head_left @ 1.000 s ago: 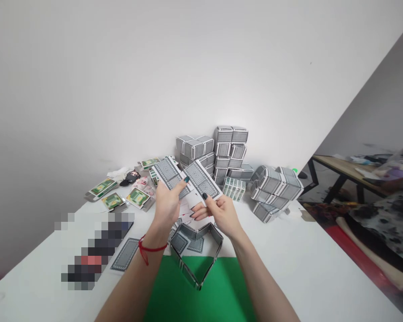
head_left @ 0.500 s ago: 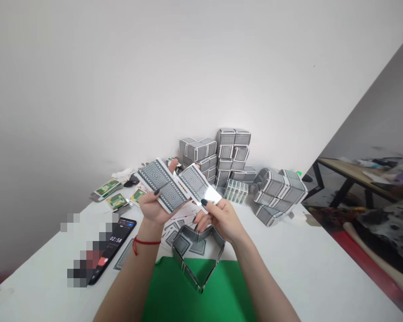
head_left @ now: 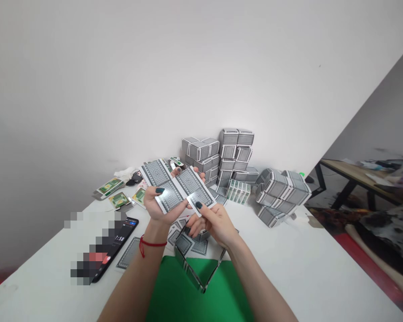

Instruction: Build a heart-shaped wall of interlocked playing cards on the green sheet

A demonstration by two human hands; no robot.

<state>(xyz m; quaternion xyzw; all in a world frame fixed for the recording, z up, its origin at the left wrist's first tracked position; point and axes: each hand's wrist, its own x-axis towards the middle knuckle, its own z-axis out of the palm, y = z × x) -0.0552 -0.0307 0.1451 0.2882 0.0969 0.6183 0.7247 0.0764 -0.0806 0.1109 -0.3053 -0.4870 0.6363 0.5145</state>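
My left hand [head_left: 163,208] is closed around playing cards [head_left: 156,173] with grey patterned backs, its thumb across their face. Between the thumb and fingers of my right hand [head_left: 215,221] is another playing card [head_left: 194,187], also grey-backed, its left edge against the cards in my left hand. Below my hands stands a ring of joined folded cards [head_left: 190,273], partly hidden by my right hand and forearm. Several loose cards [head_left: 176,230] lie on the table behind that ring.
Blocks built from folded cards stand in a tall stack [head_left: 237,152], a lower stack [head_left: 201,154] and a right-hand cluster [head_left: 282,192]. Green-and-white card boxes [head_left: 238,191] are between them. A phone [head_left: 121,246] showing a timer lies left on the white table [head_left: 289,277].
The card in my right hand has moved left and now meets the cards in my left hand. My right hand has shifted slightly left and down. The view has tilted a little.
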